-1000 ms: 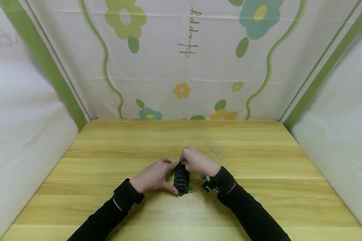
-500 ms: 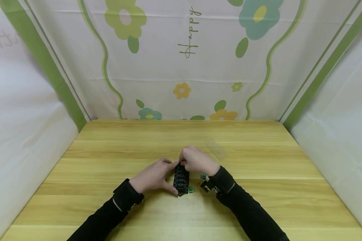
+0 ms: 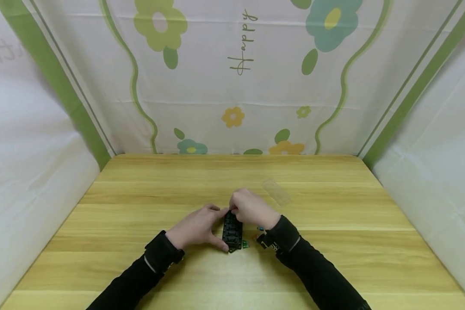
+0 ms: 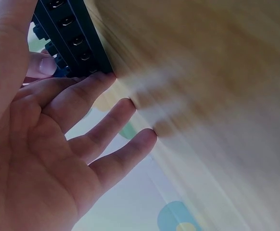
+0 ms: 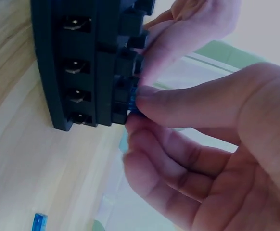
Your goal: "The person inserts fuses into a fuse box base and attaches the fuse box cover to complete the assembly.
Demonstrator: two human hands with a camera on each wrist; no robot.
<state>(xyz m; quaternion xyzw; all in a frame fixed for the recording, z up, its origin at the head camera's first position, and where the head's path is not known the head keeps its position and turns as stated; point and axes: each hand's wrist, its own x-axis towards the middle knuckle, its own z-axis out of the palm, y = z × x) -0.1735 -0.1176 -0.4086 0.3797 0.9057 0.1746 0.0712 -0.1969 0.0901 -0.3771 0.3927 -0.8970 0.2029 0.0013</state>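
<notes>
I see the black block (image 3: 232, 232) on the worktop (image 3: 159, 181), held end to end in the left grip (image 3: 195, 226). The right grip (image 3: 252, 209) pinches a blue piece (image 5: 133, 98) against the block's far end. A green piece (image 3: 246, 244) lies just beside its near end, a clear panel (image 3: 277, 192) farther off.

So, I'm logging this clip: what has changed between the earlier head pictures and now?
Very little. The right hand has edged slightly left at the far end of the black block, now covering more of the loose blue piece. No visible grasp or release. The left hand, black block, green piece and clear cover look unmoved.
</notes>
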